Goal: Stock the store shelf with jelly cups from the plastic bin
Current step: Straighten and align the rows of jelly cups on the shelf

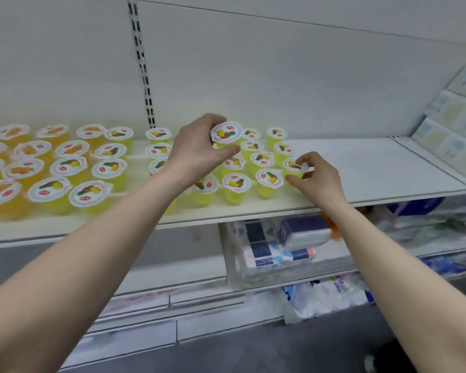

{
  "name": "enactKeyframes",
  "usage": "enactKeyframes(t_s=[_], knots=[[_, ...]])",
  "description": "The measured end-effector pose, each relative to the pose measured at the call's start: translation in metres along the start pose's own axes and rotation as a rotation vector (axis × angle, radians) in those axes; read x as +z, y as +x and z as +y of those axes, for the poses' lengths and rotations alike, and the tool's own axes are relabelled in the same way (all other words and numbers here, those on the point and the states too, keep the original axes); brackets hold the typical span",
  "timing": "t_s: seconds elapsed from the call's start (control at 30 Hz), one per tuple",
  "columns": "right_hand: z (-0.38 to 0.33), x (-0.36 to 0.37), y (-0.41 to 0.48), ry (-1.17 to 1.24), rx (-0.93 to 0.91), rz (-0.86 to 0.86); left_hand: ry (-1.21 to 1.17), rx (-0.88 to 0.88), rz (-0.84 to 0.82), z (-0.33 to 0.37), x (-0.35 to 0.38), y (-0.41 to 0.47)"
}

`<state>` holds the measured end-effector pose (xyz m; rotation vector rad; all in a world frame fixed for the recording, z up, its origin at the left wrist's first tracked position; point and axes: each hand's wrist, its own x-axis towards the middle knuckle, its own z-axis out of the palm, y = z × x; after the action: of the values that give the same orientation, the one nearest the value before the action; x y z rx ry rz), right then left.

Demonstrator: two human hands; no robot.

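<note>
Dozens of jelly cups [73,168] stand in rows across the left and middle of the shelf [374,162]. Above them the left hand [197,152] has its fingers [210,120] and thumb clamped round a raised yellow cup [225,134]. Further right, the right hand [316,179] pinches the end cup [294,168], fingers curled over its lid, and the cup seems to rest on the shelf.

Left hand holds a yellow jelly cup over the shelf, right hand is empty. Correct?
Not quite. The right hand is not empty: in the head view its fingers pinch a yellow end cup standing at the right end of the rows on the shelf. The rest holds: the left hand grips a yellow raised cup over the shelf.
</note>
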<state>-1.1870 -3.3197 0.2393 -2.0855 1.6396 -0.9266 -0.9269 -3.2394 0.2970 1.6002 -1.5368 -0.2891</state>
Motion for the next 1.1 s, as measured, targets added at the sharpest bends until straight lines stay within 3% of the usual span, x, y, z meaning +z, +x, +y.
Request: enactKeyframes(t_s=[0.2, 0.43, 0.6, 0.77, 1.1], knots=[[0.016, 0.003, 0.016, 0.080, -0.080, -0.046, 0.051, -0.005, 0.033, 0.013, 0.023, -0.008], [0.039, -0.013, 0.023, 0.045, -0.213, -0.192, 0.199, 0.156, 0.008, 0.049, 0.059, -0.005], [0.057, -0.040, 0.028, -0.064, -0.308, -0.095, 0.379, 0.225, -0.138, 0.071, 0.100, -0.011], [0.064, -0.055, 0.033, -0.122, -0.333, -0.040, 0.600, 0.319, -0.182, 0.071, 0.135, -0.017], [0.066, -0.051, 0.030, -0.070, -0.388, 0.001, 0.694, 0.328, -0.045, 0.067, 0.154, -0.023]])
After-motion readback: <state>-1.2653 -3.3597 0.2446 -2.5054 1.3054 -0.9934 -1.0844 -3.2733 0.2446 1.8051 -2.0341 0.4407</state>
